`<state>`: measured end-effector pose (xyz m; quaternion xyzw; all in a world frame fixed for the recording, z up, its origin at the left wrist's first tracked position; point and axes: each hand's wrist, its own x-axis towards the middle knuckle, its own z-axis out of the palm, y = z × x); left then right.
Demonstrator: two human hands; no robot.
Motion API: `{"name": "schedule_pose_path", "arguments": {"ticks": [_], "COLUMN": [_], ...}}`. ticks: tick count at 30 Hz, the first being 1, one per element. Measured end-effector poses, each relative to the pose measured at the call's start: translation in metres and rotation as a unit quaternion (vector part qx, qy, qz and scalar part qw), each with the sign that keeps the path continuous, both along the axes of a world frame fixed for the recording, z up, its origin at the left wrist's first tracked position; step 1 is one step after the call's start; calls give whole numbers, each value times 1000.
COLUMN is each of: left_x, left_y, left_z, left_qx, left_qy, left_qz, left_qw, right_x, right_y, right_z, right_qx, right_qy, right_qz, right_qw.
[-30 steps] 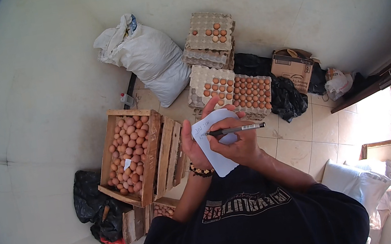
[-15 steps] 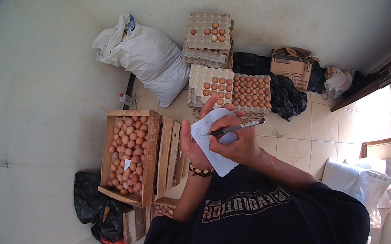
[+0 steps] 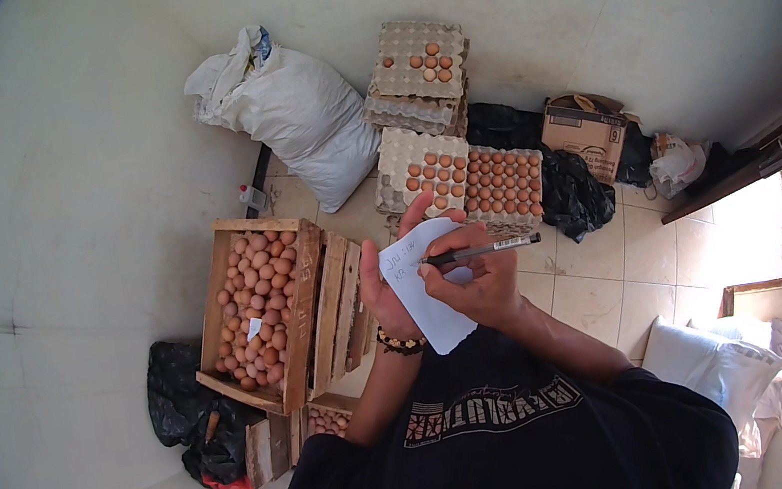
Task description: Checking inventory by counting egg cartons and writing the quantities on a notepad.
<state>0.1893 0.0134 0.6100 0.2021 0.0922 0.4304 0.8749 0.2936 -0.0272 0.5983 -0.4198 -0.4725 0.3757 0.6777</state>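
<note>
A small white sheet of paper (image 3: 435, 317) with a few handwritten marks rests in my left hand (image 3: 388, 304). The thumb shows at the paper's left edge, and a fingertip sticks out past its top; the other fingers are mostly hidden behind it. My right hand (image 3: 483, 283) grips a dark pen (image 3: 488, 249), its tip at the paper by the written lines. Beyond my hands stand egg trays, one tray (image 3: 436, 172) partly filled and another tray (image 3: 504, 189) full of brown eggs.
To the left is a wooden crate of eggs (image 3: 258, 300) atop others. Behind stand a white sack (image 3: 300, 106), a stack of egg trays (image 3: 415, 69) and a cardboard box (image 3: 584, 137). Black plastic bags (image 3: 574, 197) sit beside the trays. White sacks (image 3: 711, 358) lie right, near a doorway.
The pen and right hand have shifted slightly to the right across the paper, and more writing shows. The left hand and paper have barely moved.
</note>
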Motion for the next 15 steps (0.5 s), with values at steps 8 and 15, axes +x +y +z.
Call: {"name": "schedule_pose_path", "arguments": {"ticks": [8,15], "left_x": [7,12], "left_y": [-2,-1], "left_z": [10,18], "left_qx": [-1,-5], "left_qy": [-14,-13], "left_qz": [7,16], "left_qw": [1000,1000], "right_x": [2,7], "right_y": [1,5], "right_z": [3,6], "right_qx": [-7,9], "right_qy": [-27,-60], "right_qz": [-8,3], "right_qw": [1000,998]}}
